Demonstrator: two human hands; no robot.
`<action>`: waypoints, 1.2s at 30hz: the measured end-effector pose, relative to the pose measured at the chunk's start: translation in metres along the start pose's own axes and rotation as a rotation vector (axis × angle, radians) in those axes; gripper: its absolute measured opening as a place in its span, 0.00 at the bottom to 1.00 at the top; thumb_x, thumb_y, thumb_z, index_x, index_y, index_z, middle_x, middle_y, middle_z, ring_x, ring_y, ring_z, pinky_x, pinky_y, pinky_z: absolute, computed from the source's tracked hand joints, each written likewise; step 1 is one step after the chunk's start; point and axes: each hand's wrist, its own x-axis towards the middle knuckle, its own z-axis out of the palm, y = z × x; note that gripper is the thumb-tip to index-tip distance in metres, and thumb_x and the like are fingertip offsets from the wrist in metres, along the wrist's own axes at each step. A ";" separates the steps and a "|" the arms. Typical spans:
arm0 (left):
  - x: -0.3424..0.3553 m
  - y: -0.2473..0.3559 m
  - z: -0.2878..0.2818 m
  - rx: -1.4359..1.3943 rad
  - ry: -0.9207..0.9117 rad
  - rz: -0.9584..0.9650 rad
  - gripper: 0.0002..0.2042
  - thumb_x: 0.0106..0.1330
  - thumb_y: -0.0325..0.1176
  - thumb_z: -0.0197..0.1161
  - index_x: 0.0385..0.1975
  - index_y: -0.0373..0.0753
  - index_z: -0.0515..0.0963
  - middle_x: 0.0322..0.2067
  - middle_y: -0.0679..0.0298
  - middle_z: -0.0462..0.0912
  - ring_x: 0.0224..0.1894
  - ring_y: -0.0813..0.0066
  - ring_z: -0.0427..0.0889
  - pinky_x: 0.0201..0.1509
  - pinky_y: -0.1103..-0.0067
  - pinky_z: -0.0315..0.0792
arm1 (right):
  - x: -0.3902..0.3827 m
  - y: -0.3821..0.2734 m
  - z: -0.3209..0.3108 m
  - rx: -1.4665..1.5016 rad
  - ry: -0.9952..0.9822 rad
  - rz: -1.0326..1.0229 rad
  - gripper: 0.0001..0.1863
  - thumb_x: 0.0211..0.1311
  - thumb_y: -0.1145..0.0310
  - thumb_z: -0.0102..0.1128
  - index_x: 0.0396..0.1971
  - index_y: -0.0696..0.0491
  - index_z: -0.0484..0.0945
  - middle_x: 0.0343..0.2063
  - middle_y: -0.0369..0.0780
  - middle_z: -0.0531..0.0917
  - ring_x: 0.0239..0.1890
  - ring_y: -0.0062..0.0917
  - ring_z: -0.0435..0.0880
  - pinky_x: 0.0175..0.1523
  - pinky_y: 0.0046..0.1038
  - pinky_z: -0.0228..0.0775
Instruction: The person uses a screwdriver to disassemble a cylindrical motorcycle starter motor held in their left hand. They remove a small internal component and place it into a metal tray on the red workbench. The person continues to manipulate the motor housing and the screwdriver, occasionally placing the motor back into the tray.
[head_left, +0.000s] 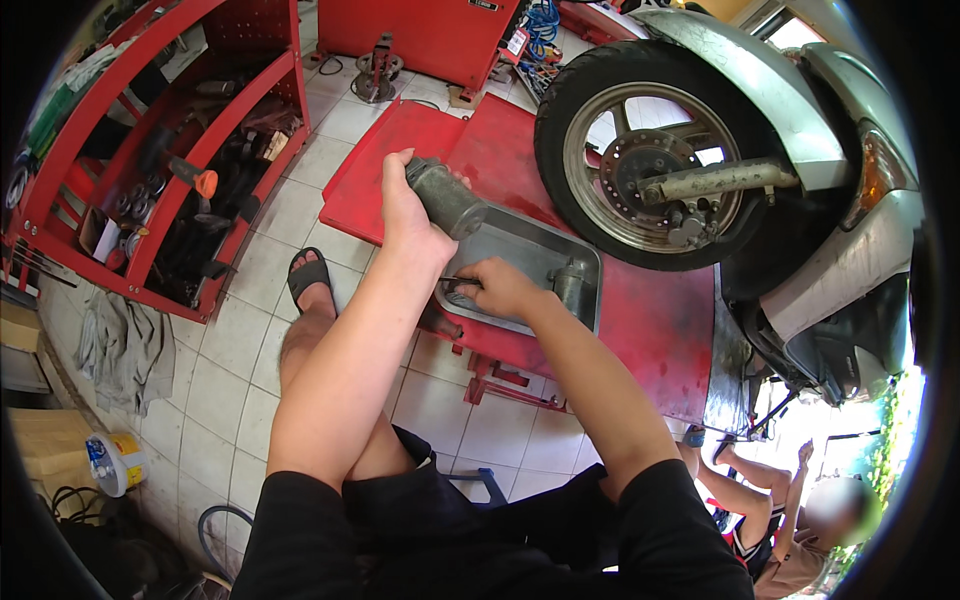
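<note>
My left hand (408, 205) is wrapped round a dirty grey metal cylinder (447, 198), held tilted above the near left corner of a metal tray (525, 228). Just to the right and lower, my right hand (497, 287) is closed on the thin dark handle (460, 281) of a tool over the tray; its working end is hidden. Inside the tray, at its right side, a second grey metal part (570, 285) stands against the wall. A dark rounded piece (438, 321) pokes out below the tray's left edge.
The tray sits on a red lift platform (650, 345). Beyond it stands a scooter with its wheel (655, 150) close to the tray. A red tool rack (215, 150) is on the left, a floor stand (377, 75) ahead. Another person (790, 530) sits at lower right.
</note>
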 end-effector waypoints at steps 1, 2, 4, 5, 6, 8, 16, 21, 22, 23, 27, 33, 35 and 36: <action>0.000 0.001 -0.001 -0.002 0.002 -0.003 0.17 0.60 0.47 0.59 0.33 0.36 0.73 0.27 0.60 0.77 0.30 0.66 0.79 0.40 0.71 0.78 | 0.000 -0.002 -0.001 -0.001 -0.024 0.015 0.15 0.59 0.66 0.63 0.45 0.51 0.84 0.41 0.50 0.84 0.46 0.47 0.82 0.52 0.42 0.73; 0.000 0.000 -0.001 -0.005 0.001 -0.007 0.18 0.59 0.47 0.59 0.33 0.36 0.73 0.27 0.60 0.77 0.30 0.66 0.79 0.40 0.71 0.78 | 0.000 -0.002 -0.002 -0.009 -0.019 0.005 0.15 0.59 0.66 0.63 0.45 0.51 0.84 0.40 0.50 0.84 0.46 0.46 0.82 0.52 0.42 0.73; 0.000 -0.001 -0.002 -0.004 -0.003 -0.011 0.18 0.59 0.47 0.59 0.33 0.36 0.73 0.27 0.60 0.77 0.30 0.66 0.79 0.40 0.71 0.78 | -0.001 -0.003 -0.001 -0.024 -0.008 -0.017 0.15 0.58 0.66 0.63 0.46 0.51 0.84 0.40 0.50 0.85 0.46 0.46 0.82 0.53 0.42 0.73; 0.000 -0.001 -0.002 0.000 -0.004 -0.013 0.18 0.59 0.47 0.59 0.33 0.36 0.73 0.27 0.60 0.77 0.30 0.66 0.79 0.40 0.71 0.78 | -0.002 -0.003 -0.001 -0.016 -0.007 -0.020 0.15 0.59 0.66 0.63 0.46 0.51 0.84 0.40 0.50 0.85 0.46 0.46 0.82 0.53 0.42 0.73; -0.001 0.000 -0.002 0.005 -0.005 -0.014 0.18 0.59 0.47 0.59 0.33 0.36 0.73 0.27 0.60 0.77 0.30 0.66 0.79 0.40 0.71 0.78 | -0.003 -0.002 -0.001 -0.008 -0.006 -0.023 0.15 0.59 0.66 0.63 0.46 0.51 0.84 0.40 0.50 0.85 0.46 0.46 0.82 0.53 0.42 0.73; -0.002 0.000 -0.001 0.012 -0.016 -0.013 0.18 0.59 0.47 0.59 0.34 0.35 0.73 0.27 0.60 0.77 0.30 0.66 0.79 0.40 0.71 0.78 | -0.005 -0.001 -0.001 0.002 0.005 -0.027 0.15 0.59 0.65 0.63 0.46 0.50 0.84 0.39 0.50 0.85 0.46 0.46 0.82 0.52 0.42 0.73; -0.002 -0.002 -0.001 0.022 -0.030 -0.016 0.18 0.60 0.47 0.57 0.33 0.34 0.73 0.28 0.59 0.78 0.30 0.65 0.79 0.41 0.71 0.78 | -0.012 0.016 0.008 -0.019 0.126 -0.046 0.14 0.61 0.64 0.61 0.44 0.50 0.84 0.36 0.50 0.85 0.42 0.46 0.83 0.50 0.43 0.73; 0.000 0.000 -0.001 0.015 -0.020 -0.021 0.18 0.60 0.47 0.57 0.33 0.34 0.73 0.28 0.59 0.78 0.31 0.65 0.79 0.41 0.70 0.78 | -0.017 0.007 -0.003 0.042 0.099 0.007 0.13 0.60 0.63 0.62 0.43 0.52 0.84 0.35 0.51 0.84 0.41 0.47 0.82 0.49 0.43 0.73; 0.000 0.001 -0.001 0.007 -0.015 -0.014 0.18 0.60 0.47 0.57 0.33 0.34 0.73 0.28 0.59 0.78 0.31 0.64 0.79 0.41 0.70 0.78 | -0.019 0.007 -0.005 0.064 0.100 0.018 0.14 0.60 0.64 0.62 0.42 0.53 0.84 0.35 0.51 0.84 0.41 0.47 0.82 0.48 0.43 0.73; -0.001 0.000 0.001 0.001 -0.009 -0.012 0.18 0.60 0.47 0.57 0.33 0.34 0.73 0.28 0.59 0.78 0.31 0.64 0.79 0.41 0.70 0.78 | -0.022 0.010 -0.006 0.051 0.133 0.009 0.14 0.59 0.64 0.62 0.42 0.54 0.84 0.35 0.51 0.84 0.41 0.47 0.82 0.48 0.43 0.73; -0.003 0.002 0.003 0.005 -0.026 -0.028 0.18 0.60 0.46 0.57 0.32 0.33 0.73 0.28 0.58 0.77 0.31 0.64 0.79 0.41 0.70 0.78 | -0.030 0.019 -0.003 0.062 0.200 -0.007 0.13 0.55 0.66 0.64 0.39 0.56 0.84 0.34 0.52 0.84 0.40 0.47 0.82 0.47 0.43 0.73; -0.003 0.001 0.004 0.015 -0.024 -0.029 0.18 0.60 0.46 0.57 0.32 0.33 0.73 0.28 0.58 0.77 0.31 0.64 0.78 0.40 0.70 0.78 | -0.027 0.011 0.012 0.138 0.201 0.070 0.11 0.55 0.69 0.62 0.38 0.54 0.86 0.33 0.51 0.84 0.38 0.47 0.83 0.46 0.43 0.74; -0.001 0.000 0.002 0.025 -0.021 -0.030 0.18 0.60 0.46 0.56 0.32 0.34 0.73 0.28 0.58 0.77 0.30 0.64 0.78 0.40 0.71 0.77 | -0.024 0.005 0.013 0.146 0.201 0.102 0.11 0.55 0.70 0.62 0.38 0.53 0.86 0.33 0.51 0.84 0.38 0.47 0.83 0.46 0.43 0.74; 0.000 -0.001 0.001 0.029 -0.021 -0.033 0.18 0.60 0.46 0.56 0.32 0.34 0.73 0.27 0.58 0.77 0.30 0.64 0.78 0.40 0.71 0.77 | -0.023 0.004 0.015 0.150 0.200 0.108 0.12 0.55 0.70 0.62 0.38 0.53 0.86 0.33 0.51 0.84 0.38 0.47 0.83 0.46 0.43 0.74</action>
